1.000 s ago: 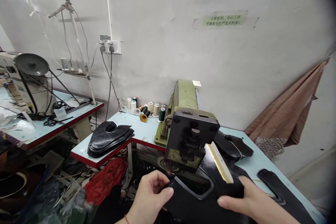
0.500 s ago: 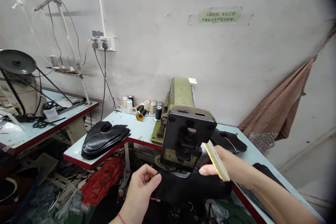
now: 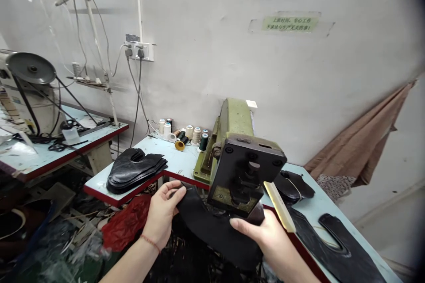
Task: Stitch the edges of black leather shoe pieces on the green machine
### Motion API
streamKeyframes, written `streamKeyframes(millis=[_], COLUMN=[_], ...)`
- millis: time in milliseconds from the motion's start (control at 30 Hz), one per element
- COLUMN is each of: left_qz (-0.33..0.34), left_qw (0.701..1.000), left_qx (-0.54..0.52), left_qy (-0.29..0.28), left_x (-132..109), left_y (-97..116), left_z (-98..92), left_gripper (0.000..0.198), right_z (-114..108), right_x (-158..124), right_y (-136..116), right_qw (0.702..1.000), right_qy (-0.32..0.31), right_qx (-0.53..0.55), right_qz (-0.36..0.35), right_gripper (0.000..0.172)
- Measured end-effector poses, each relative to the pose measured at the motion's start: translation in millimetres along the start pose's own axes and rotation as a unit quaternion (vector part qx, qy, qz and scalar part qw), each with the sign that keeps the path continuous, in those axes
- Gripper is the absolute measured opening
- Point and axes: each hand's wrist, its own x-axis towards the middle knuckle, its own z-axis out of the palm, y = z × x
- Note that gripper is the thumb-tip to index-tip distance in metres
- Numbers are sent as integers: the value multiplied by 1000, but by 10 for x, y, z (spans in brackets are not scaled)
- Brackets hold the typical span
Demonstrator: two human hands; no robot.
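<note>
A curved black leather piece [image 3: 212, 232] lies under the head of a green and black machine [image 3: 247, 174]. My left hand [image 3: 162, 208] pinches its left end between thumb and fingers. On the right part of the piece, the thumb of my right hand [image 3: 265, 234] presses from above; its other fingers are hidden behind the leather and machine. A yellowish bar [image 3: 280, 207] juts from the machine's right side, just above my right hand. The spot where the leather meets the machine is mostly hidden by the black head.
Stacked black leather pieces [image 3: 134, 170] lie on the table's left wing. More black pieces [image 3: 335, 239] lie on the right, some tied with string. Several thread spools [image 3: 189, 132] stand behind. A red plastic bag [image 3: 128, 221] and scraps lie below. Another machine [image 3: 29, 93] stands left.
The leather piece has turned, its left end swinging up and left with my left hand. My right hand has moved lower and closer to the machine's front. The view has shifted slightly left.
</note>
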Motion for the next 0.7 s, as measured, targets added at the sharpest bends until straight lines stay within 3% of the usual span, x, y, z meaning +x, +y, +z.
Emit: streamKeyframes(millis=[100, 233, 400, 467, 567, 700], left_qz=[-19, -63, -88, -82, -75, -64], left_qw=[998, 986, 993, 994, 993, 993], left_qx=[-53, -85, -60, -51, -48, -71], left_qy=[-11, -128, -52, -54, -80, -70], left_x=[-209, -519, -562, -533, -523, -536], left_y=[-236, -509, -516, -476, -456, -515], left_z=[119, 321, 427, 411, 357, 308], left_gripper=[55, 56, 49, 48, 49, 50], right_z=[109, 286, 443, 443, 346, 119], right_x=[-115, -196, -210, -203, -174, -94], right_y=[202, 444, 544, 491, 346, 164], right_qw=[998, 994, 985, 981, 976, 991], right_qy=[-6, 73, 112, 99, 63, 9], right_qx=[48, 62, 117, 156, 204, 127], right_qz=[44, 59, 65, 53, 32, 43], right_gripper=[50, 51, 50, 52, 52, 53])
